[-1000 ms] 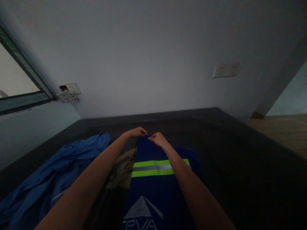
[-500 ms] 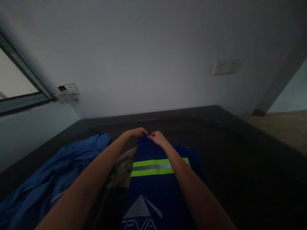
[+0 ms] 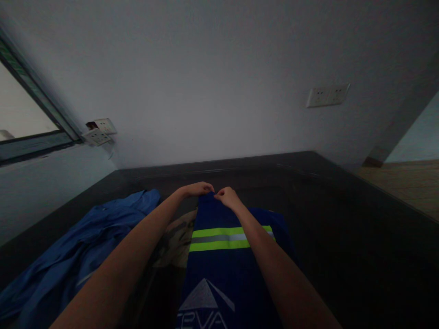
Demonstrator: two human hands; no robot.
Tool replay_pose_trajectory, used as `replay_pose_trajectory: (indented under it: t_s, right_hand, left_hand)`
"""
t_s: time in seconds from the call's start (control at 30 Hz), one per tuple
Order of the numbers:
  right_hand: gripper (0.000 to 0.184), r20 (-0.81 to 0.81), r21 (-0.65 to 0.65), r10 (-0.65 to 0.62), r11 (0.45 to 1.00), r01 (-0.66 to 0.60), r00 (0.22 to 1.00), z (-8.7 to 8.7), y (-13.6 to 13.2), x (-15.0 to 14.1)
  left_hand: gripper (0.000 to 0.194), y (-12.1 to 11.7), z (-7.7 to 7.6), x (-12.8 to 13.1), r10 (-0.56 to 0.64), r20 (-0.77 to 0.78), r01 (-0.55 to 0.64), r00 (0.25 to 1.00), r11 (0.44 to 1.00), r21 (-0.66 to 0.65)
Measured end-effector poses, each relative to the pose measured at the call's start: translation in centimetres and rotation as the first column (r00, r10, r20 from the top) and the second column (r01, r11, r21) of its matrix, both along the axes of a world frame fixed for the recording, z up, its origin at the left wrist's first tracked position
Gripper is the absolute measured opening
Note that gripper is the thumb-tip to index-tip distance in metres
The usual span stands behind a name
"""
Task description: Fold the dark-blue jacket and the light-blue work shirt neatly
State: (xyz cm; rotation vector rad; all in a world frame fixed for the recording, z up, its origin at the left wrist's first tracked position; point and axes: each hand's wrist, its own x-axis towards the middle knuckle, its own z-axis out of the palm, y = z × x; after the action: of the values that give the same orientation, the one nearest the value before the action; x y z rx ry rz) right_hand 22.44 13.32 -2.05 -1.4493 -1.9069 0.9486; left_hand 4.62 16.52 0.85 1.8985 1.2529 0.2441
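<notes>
A dark blue work garment (image 3: 219, 274) with a yellow-green and silver reflective band and a white triangle logo lies in front of me, folded to a narrow shape. At its far edge my left hand (image 3: 202, 188) pinches the cloth from the left. My right hand (image 3: 227, 197) has thumb and finger closed at the same edge, just to the right. Both forearms reach over the cloth, and the right one covers part of the band. Some of the garment's blue cloth spreads out beyond my right forearm.
A lighter blue garment (image 3: 103, 233) lies crumpled on the left. Camouflage cloth (image 3: 178, 233) shows between it and the dark blue garment. Everything rests on a dark surface (image 3: 343, 237) against a pale wall (image 3: 212, 91) with sockets (image 3: 328, 95). A window (image 3: 27, 100) is at left.
The view has shifted very slightly, so everything sits a little further right. My fingertips have moved slightly along the far edge; the garment keeps its shape.
</notes>
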Motion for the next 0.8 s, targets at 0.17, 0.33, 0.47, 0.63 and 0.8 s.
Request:
replay_pose_trajectory:
  t_s: [0.17, 0.33, 0.47, 0.63, 0.8]
  right_hand:
    - [0.017, -0.103, -0.034, 0.048, 0.998, -0.051, 0.994, -0.3, 0.1, 0.1]
    - [0.018, -0.189, -0.048, 0.047, 0.997, -0.057, 0.981, -0.5, 0.2, 0.1]
    - [0.016, -0.23, -0.02, 0.023, 0.999, -0.029, 0.973, -0.4, 0.4, -0.1]
    - [0.029, -0.255, 0.006, -0.005, 1.0, 0.007, 0.967, -0.4, 0.4, -0.5]
    - [0.026, -0.247, 0.032, -0.03, 0.999, 0.039, 0.968, -0.5, 0.1, -0.6]
  left_hand:
    - [0.02, -0.5, 0.0, -0.1, 0.038, 0.034, -0.037, 0.999, 0.999, -0.011]
    - [0.022, -0.6, 0.3, 0.1, 0.072, 0.048, -0.073, 0.996, 0.997, 0.017]
    - [0.042, -1.1, 1.1, -0.1, 0.09, 0.062, -0.092, 0.994, 0.995, 0.025]
    - [0.056, -2.0, 1.5, -0.7, 0.056, 0.004, -0.056, 0.998, 0.998, -0.006]
    - [0.052, -1.7, 0.2, -0.8, 0.056, -0.021, -0.052, 0.998, 0.987, 0.149]
